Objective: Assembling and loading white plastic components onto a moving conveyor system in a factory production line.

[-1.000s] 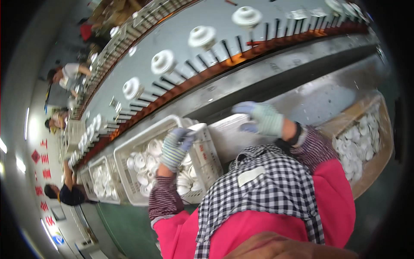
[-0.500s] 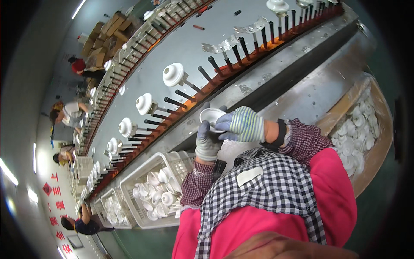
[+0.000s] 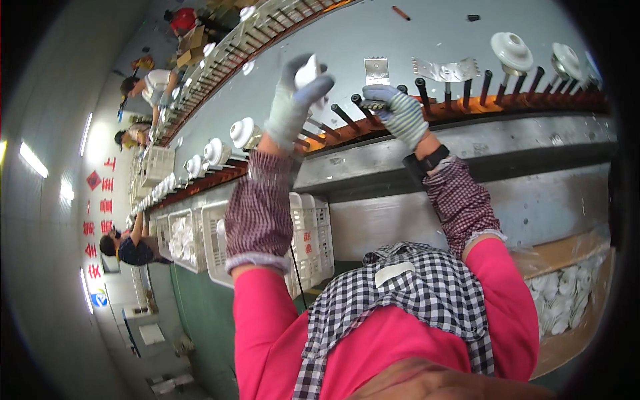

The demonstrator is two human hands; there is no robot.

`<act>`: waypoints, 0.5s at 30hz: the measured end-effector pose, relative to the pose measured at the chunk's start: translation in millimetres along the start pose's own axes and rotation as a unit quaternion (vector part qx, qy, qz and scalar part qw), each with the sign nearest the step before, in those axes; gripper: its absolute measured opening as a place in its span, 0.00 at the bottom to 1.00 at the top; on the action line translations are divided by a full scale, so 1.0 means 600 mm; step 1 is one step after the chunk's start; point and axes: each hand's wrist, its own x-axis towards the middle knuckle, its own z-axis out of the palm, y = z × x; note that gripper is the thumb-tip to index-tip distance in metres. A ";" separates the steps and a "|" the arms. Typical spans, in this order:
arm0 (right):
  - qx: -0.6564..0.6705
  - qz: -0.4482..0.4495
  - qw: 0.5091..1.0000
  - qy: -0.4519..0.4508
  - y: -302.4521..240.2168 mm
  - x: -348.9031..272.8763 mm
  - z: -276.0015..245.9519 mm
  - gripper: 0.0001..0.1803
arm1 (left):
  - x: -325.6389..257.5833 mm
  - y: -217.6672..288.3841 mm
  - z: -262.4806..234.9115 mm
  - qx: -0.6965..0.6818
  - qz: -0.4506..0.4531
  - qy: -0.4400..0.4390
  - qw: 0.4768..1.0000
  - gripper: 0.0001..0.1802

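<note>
Left hand (image 3: pixel 287 108) grasps a white round part (image 3: pixel 308 72), held near the dark pegs (image 3: pixel 345 117). Right hand (image 3: pixel 404 116) curled at the pegs; grip: cannot tell. Writing: red characters (image 3: pixel 107 205) on wall (image 3: pixel 121 177); red marking (image 3: pixel 307 241) on white crate (image 3: pixel 322 227).

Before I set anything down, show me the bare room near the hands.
Mostly bare: the ledge between the pegs and the dark gap; the bench between crate and carton. Crowded: the pegs by the right hand, and the carton, holding white parts.
</note>
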 end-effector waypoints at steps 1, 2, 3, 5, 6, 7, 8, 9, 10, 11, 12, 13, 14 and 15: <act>0.123 0.010 0.992 0.006 0.015 -0.001 0.003 0.15 | 0.028 -0.004 -0.006 0.028 -0.010 -0.013 0.999 0.39; 0.159 0.004 0.987 0.006 0.024 -0.002 0.010 0.14 | 0.054 -0.010 -0.013 0.029 -0.040 -0.026 0.998 0.39; 0.168 -0.005 0.986 -0.014 0.031 0.000 0.018 0.14 | 0.084 -0.016 -0.025 0.075 -0.074 -0.049 0.993 0.40; 0.269 0.018 0.962 -0.053 0.037 0.002 0.036 0.12 | 0.132 -0.033 -0.047 0.111 -0.148 -0.111 0.976 0.41; 0.312 0.050 0.946 -0.072 0.036 0.001 0.045 0.12 | 0.150 -0.046 -0.057 0.122 -0.195 -0.150 0.962 0.41; 0.349 0.042 0.933 -0.082 0.036 0.003 0.056 0.12 | 0.166 -0.058 -0.067 0.140 -0.246 -0.177 0.943 0.41; 0.360 0.053 0.927 -0.089 0.034 0.003 0.065 0.12 | 0.179 -0.069 -0.077 0.152 -0.296 -0.206 0.920 0.36; 0.370 0.063 0.922 -0.096 0.032 0.004 0.073 0.12 | 0.187 -0.082 -0.085 0.139 -0.290 -0.221 0.921 0.36; 0.399 0.068 0.909 -0.103 0.029 0.005 0.083 0.12 | 0.193 -0.093 -0.096 0.120 -0.302 -0.251 0.912 0.34; 0.399 0.070 0.909 -0.102 0.026 0.007 0.091 0.12 | 0.194 -0.104 -0.106 0.092 -0.311 -0.295 0.899 0.31; 0.402 0.090 0.904 -0.112 0.023 0.009 0.099 0.11 | 0.196 -0.111 -0.121 0.071 -0.299 -0.338 0.890 0.24; 0.408 0.110 0.899 -0.118 0.017 0.012 0.109 0.11 | 0.191 -0.121 -0.132 0.081 -0.312 -0.329 0.888 0.24; 0.398 0.109 0.905 -0.104 0.010 0.014 0.120 0.09 | 0.183 -0.131 -0.144 0.074 -0.279 -0.327 0.900 0.29; 0.400 0.109 0.905 -0.101 0.001 0.017 0.132 0.09 | 0.176 -0.142 -0.156 0.067 -0.246 -0.316 0.914 0.35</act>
